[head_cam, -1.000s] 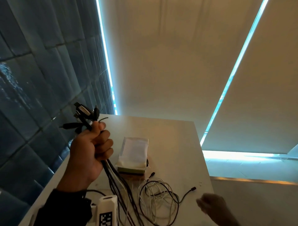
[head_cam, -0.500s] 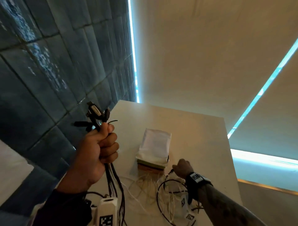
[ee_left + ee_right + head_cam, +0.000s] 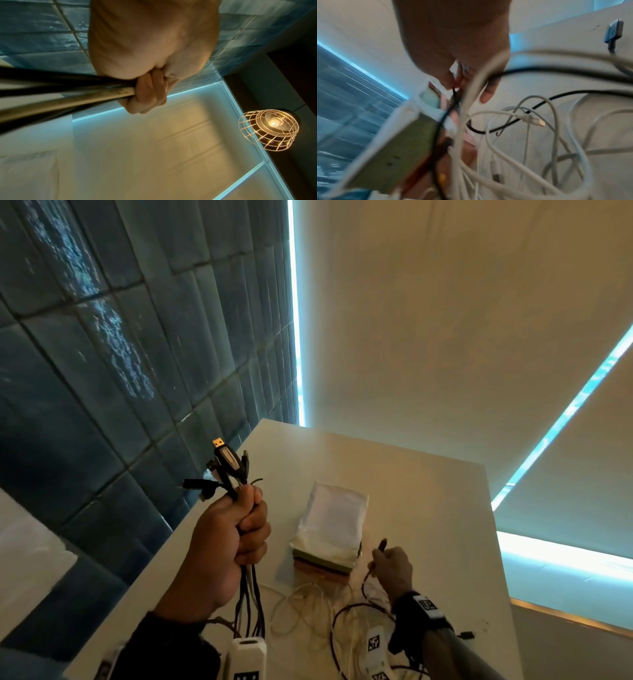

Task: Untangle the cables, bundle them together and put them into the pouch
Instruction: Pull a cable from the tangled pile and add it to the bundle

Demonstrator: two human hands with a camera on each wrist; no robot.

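Closest to the camera, the person's left hand [image 3: 229, 546] is raised above the near left part of a white worktop [image 3: 428, 494], its fingers [image 3: 147, 94] curled tight into a fist around a bunch of cables [image 3: 250, 597], mostly black with one pale. The plug ends [image 3: 224, 470] of that bunch fan out above the fist, among them a USB plug pointing upward, and the strands hang straight down from under the fist toward the worktop. Below and to the right, a loose tangle of white and black cables [image 3: 318, 611] lies in loops on the worktop, and one dark connector [image 3: 466, 635] lies apart near the right edge. The right hand [image 3: 394, 570], wearing a dark wrist strap, is low over this tangle; its thumb and fingers [image 3: 448, 79] pinch a thin black cable [image 3: 368, 575] just below its plug, which sticks up above the fingers, while the rest of the fingers look loosely curled. Just beyond the right hand sits a white pouch [image 3: 334, 518], lying on top of a small stack of flat green and brownish items near the middle of the worktop. Farther back, dark blue tiles [image 3: 120, 354] cover the wall on the left, and pale roller blinds [image 3: 428, 320] edged with bright light fill the far side.
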